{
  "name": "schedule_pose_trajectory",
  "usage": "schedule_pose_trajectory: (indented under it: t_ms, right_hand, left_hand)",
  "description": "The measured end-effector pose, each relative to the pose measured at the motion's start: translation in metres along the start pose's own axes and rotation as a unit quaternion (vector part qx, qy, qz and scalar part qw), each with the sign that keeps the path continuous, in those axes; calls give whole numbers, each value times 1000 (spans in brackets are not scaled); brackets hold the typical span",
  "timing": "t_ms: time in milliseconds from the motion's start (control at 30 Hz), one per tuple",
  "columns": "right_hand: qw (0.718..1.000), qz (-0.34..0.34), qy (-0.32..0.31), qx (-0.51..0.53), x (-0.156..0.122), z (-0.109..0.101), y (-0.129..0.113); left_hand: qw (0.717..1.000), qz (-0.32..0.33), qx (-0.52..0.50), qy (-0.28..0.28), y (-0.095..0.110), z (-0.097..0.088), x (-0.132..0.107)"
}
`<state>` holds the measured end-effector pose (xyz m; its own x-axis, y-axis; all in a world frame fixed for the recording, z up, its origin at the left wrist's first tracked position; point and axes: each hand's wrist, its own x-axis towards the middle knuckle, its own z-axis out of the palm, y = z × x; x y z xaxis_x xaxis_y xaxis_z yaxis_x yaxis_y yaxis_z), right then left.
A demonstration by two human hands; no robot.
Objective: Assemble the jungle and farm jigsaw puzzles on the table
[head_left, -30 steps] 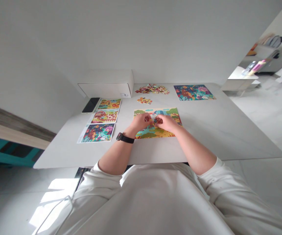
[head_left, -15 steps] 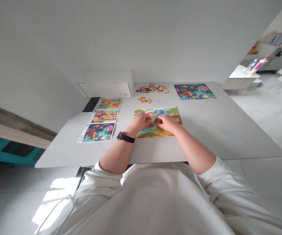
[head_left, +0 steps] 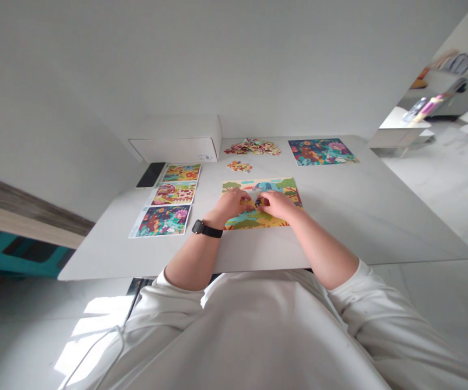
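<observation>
A colourful jigsaw puzzle lies flat on the white table in front of me. Both my hands rest on its middle. My left hand, with a black watch on the wrist, has its fingers curled down onto the pieces. My right hand is curled too, fingertips pinched on a small puzzle piece right beside the left fingertips. A small cluster of joined pieces lies just beyond the puzzle, and a heap of loose pieces sits farther back.
A finished puzzle lies at the back right. Three picture cards line the left side, with a black phone and a white box behind them. The table's near edge is close to my body.
My hands have drawn slightly closer together over the puzzle's middle; the fingertips now nearly touch. Nothing else on the table moved.
</observation>
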<state>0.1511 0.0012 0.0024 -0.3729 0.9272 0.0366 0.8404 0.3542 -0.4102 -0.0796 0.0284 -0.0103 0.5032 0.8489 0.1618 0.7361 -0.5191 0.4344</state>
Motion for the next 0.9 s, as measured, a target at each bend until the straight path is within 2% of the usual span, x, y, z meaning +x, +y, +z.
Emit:
schedule_pose_trajectory:
  t_ms: [567, 733, 900]
  right_hand:
    - [999, 7, -22, -27, -3, -8, -8]
    - [999, 20, -36, -19, -4, -10, -12]
    - [999, 15, -39, 1, -6, -11, -13]
  left_hand:
    - [999, -10, 36, -9, 2, 1, 1]
    - [1000, -4, 9, -5, 2, -3, 1]
    - [999, -35, -39, -11, -1, -6, 2]
